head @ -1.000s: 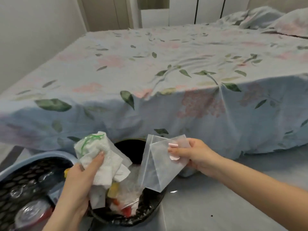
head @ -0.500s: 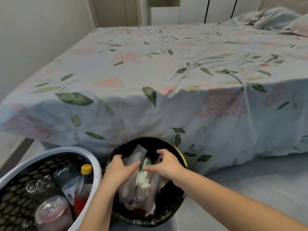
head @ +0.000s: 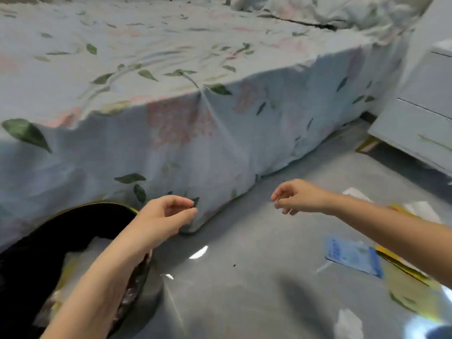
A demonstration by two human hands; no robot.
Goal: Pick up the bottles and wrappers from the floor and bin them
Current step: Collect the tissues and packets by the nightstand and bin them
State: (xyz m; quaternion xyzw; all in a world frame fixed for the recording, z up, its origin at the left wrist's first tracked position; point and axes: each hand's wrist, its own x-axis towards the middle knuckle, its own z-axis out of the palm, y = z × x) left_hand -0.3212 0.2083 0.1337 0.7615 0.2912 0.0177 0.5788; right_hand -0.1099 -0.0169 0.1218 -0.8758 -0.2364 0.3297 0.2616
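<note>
Both hands empty, fingers loosely curled: left hand (head: pixel 168 214), right hand (head: pixel 297 196). Next: right reaches blue wrapper (head: pixel 352 256) lower right, pinch edge, carry to bin (head: pixel 80 216) lower left.

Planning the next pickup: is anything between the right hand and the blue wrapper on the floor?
Nothing visible. The right hand hangs empty above bare floor, and the blue wrapper lies uncovered below it.

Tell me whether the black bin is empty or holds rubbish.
Holds rubbish: pale crumpled wrappers show inside the black bin, beside the left forearm.
</note>
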